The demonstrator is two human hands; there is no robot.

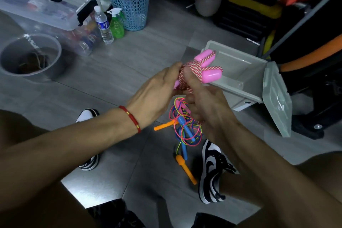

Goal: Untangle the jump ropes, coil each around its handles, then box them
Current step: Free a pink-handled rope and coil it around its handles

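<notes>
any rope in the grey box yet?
No. The grey box shows only bare interior; the pink rope is in both hands, the others lie on the floor.

"NIKE" on the heel of the left shoe point(87, 165).

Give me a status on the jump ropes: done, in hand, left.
Done: nothing boxed; the grey box looks empty. In hand: both hands, left hand and right hand, wind the pink-handled rope round its handles. Left: the thin coloured ropes lie tangled on the floor.
</notes>
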